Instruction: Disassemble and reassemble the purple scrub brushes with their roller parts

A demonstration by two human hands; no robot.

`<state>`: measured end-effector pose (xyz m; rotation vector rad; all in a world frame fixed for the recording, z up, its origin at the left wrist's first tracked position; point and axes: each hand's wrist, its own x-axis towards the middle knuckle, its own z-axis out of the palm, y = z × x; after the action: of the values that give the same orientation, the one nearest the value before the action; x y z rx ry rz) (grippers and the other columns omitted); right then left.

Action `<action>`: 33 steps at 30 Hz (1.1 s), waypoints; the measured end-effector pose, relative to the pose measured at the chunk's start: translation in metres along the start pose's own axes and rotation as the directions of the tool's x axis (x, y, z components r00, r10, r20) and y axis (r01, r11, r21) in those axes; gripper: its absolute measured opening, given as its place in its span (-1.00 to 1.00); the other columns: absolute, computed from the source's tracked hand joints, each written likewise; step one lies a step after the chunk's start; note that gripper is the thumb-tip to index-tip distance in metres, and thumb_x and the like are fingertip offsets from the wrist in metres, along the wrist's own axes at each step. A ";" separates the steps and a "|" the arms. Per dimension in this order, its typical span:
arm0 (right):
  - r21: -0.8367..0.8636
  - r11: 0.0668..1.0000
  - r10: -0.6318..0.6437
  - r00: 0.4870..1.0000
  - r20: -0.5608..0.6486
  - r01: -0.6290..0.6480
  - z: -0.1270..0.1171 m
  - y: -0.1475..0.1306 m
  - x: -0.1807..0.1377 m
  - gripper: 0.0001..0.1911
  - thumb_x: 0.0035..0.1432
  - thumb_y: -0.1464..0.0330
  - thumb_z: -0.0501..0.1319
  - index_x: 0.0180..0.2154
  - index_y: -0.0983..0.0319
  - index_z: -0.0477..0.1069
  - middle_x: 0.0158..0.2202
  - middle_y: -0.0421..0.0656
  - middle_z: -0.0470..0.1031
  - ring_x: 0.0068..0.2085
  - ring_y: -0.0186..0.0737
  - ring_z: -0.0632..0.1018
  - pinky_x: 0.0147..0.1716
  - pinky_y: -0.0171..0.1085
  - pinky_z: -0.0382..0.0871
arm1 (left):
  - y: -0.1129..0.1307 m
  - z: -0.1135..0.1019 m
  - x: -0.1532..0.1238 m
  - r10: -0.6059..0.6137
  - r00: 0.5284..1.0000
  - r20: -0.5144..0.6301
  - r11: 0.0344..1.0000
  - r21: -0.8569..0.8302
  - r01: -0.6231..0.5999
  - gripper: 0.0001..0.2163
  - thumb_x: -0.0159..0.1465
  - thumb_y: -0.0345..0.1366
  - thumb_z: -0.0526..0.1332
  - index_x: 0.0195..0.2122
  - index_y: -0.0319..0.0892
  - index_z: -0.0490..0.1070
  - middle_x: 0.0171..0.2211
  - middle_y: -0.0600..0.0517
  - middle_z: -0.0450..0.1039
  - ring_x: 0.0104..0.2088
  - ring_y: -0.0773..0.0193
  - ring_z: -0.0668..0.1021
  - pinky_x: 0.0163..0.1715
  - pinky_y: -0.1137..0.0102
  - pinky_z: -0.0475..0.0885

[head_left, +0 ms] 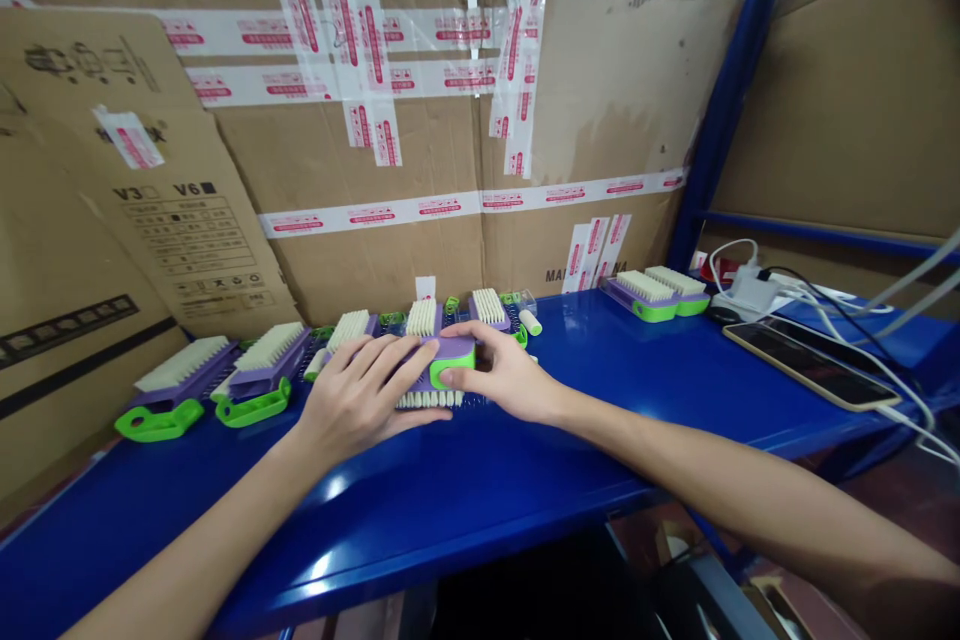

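A purple scrub brush (454,350) with a bright green end piece is held between both hands over the blue table, its pale bristles pointing down. My left hand (360,395) is wrapped over its left part, fingers on top and thumb beneath the bristles. At the green end, my right hand (514,375) pinches with the fingers above and the thumb on the near face. Just behind stand more brushes, bristles up: one brush (424,318) directly past the held one and another brush (489,308) to its right.
Left on the blue table (585,420) are brushes with unfastened green pieces (157,420). Two finished-looking brushes (652,295) sit at the back right. Nearby lie a phone (810,365), a white plug adapter (754,290) and cables. Taped cardboard (600,110) walls the back.
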<state>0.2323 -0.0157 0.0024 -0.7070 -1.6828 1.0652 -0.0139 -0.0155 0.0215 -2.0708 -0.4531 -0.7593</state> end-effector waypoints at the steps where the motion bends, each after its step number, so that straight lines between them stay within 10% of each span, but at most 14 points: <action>1: 0.008 1.000 0.003 1.000 -0.003 -0.003 0.000 0.000 0.000 -0.33 0.07 0.07 0.55 0.11 0.21 0.45 0.04 -0.03 0.62 0.00 -0.02 0.64 0.08 0.04 0.56 | 0.000 0.001 -0.001 -0.002 1.000 0.010 1.000 0.013 0.002 -0.35 0.39 0.11 0.37 0.37 -0.14 0.38 0.02 -0.18 0.69 -0.04 -0.07 0.70 0.04 0.10 0.50; 33: -0.004 0.998 0.059 0.998 0.032 -0.059 -0.004 0.003 0.000 -0.39 0.11 0.34 0.37 0.21 0.17 0.40 0.07 -0.06 0.59 0.04 -0.02 0.62 0.07 0.00 0.54 | 0.004 0.001 -0.003 -0.053 0.997 0.058 0.998 0.030 0.052 -0.43 0.46 0.05 0.31 0.39 -0.14 0.41 0.06 -0.16 0.69 -0.05 -0.03 0.69 -0.04 0.12 0.38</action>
<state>0.2356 -0.0126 0.0002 -0.7489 -1.7003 1.1215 -0.0132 -0.0174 0.0165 -2.0659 -0.5495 -0.7204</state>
